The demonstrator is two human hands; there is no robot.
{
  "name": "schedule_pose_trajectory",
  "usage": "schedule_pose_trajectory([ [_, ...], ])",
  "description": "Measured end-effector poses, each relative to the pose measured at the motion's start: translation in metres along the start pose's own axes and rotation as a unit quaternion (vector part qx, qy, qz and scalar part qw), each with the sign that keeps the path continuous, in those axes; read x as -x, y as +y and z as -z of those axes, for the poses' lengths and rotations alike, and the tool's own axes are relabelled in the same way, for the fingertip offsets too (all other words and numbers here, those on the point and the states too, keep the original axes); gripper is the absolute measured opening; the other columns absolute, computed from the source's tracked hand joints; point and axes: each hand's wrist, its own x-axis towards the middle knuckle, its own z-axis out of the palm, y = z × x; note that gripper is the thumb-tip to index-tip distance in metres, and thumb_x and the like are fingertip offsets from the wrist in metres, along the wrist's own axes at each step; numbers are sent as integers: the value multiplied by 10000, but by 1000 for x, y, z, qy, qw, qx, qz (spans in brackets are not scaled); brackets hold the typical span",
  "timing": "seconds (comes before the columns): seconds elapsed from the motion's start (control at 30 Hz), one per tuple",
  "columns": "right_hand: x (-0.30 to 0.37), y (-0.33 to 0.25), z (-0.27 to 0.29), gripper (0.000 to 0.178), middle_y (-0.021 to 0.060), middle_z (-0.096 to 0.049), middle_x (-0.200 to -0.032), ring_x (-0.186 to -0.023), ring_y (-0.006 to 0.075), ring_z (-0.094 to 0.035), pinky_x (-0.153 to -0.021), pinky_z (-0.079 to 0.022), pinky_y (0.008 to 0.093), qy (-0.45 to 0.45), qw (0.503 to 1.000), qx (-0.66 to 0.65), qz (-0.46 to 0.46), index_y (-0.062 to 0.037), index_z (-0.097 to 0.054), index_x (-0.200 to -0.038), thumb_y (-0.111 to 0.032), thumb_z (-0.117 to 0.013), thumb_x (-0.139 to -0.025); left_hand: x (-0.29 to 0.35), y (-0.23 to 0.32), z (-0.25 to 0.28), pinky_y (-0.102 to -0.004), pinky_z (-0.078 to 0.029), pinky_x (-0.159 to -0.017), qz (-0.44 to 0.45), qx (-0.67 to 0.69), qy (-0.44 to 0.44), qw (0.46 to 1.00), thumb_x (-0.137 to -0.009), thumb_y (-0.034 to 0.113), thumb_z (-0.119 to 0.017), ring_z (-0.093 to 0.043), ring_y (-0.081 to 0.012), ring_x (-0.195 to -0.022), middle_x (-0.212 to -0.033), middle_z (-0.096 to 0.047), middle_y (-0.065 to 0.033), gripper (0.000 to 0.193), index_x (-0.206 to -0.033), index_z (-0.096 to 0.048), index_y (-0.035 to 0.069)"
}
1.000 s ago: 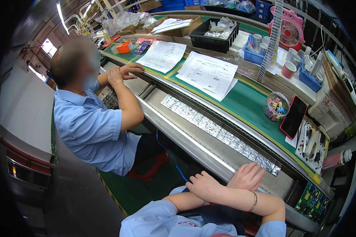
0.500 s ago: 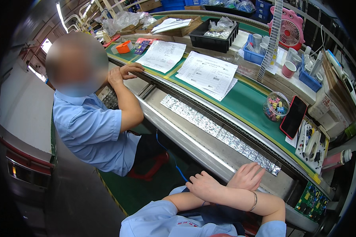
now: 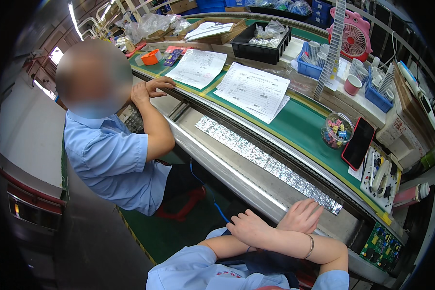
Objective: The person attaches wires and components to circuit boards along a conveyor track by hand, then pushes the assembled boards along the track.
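Observation:
My forearms are crossed over the near metal edge of the conveyor line. My left hand (image 3: 302, 216) points to the right, its fingers stretched out and holding nothing. Just beyond its fingertips lies a long strip of silvery foil (image 3: 270, 164), set in the metal channel (image 3: 241, 171). My right hand (image 3: 250, 229) rests across my left forearm, its fingers a little apart and nothing in them. A metal bangle (image 3: 311, 246) circles my right arm. Right of my arms, a green circuit board (image 3: 381, 246) sits at the end of the channel.
Across the green belt (image 3: 295, 123) lie paper sheets (image 3: 253, 89), a clear jar of small coloured parts (image 3: 337, 130), a phone (image 3: 358, 144) and a parts tray (image 3: 379, 179). A co-worker in light blue (image 3: 113, 150) leans at the line on the left. A pink fan (image 3: 355, 36) stands behind.

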Motion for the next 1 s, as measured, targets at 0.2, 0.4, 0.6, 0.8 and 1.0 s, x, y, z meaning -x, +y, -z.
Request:
schedule_pose_trajectory([
  [0.2, -1, -1, 1, 122, 68, -597, -830, -816, 212, -612, -717, -416, 331, -8, 1000, 1, -1, -71, -602, -876, -160, -539, -820, 1, 0, 1, -402, -433, -900, 2, 3, -2, 1000, -738, 143, -656, -522, -311, -1095, -1086, -580, -158, 403, -1109, -583, 5],
  [0.4, 0, -1, -1, 111, 65, -595, -824, -798, 210, -612, -704, -413, 331, 4, 1000, 3, -1, -75, -599, -859, -160, -539, -820, 2, 0, 0, -402, -430, -903, 2, 4, -2, 1000, -741, 144, -655, -527, -313, -1089, -1087, -579, -159, 400, -1109, -582, 3],
  [0.6, 2, 2, -1, 104, 60, -590, -810, -786, 208, -610, -698, -413, 331, 13, 1000, 5, -1, -78, -597, -849, -161, -543, -817, -1, 0, -2, -401, -431, -898, 0, 6, -3, 1000, -742, 143, -654, -529, -316, -1086, -1086, -578, -163, 401, -1109, -582, 1],
  [0.8, 0, 1, -2, 106, 59, -588, -802, -781, 207, -609, -698, -415, 333, 16, 1000, 5, 5, -78, -595, -845, -165, -544, -814, -1, -1, -1, -400, -434, -894, 2, 1, 2, 1000, -736, 138, -653, -525, -315, -1093, -1082, -577, -165, 408, -1113, -580, -1],
  [1.0, 0, -1, -5, 110, 56, -583, -805, -791, 202, -599, -699, -414, 335, 13, 1000, 10, -1, -83, -596, -857, -170, -546, -813, 1, 0, 2, -397, -438, -889, -11, 3, -2, 1000, -727, 141, -657, -524, -315, -1095, -1081, -577, -164, 428, -1122, -578, -4],
])
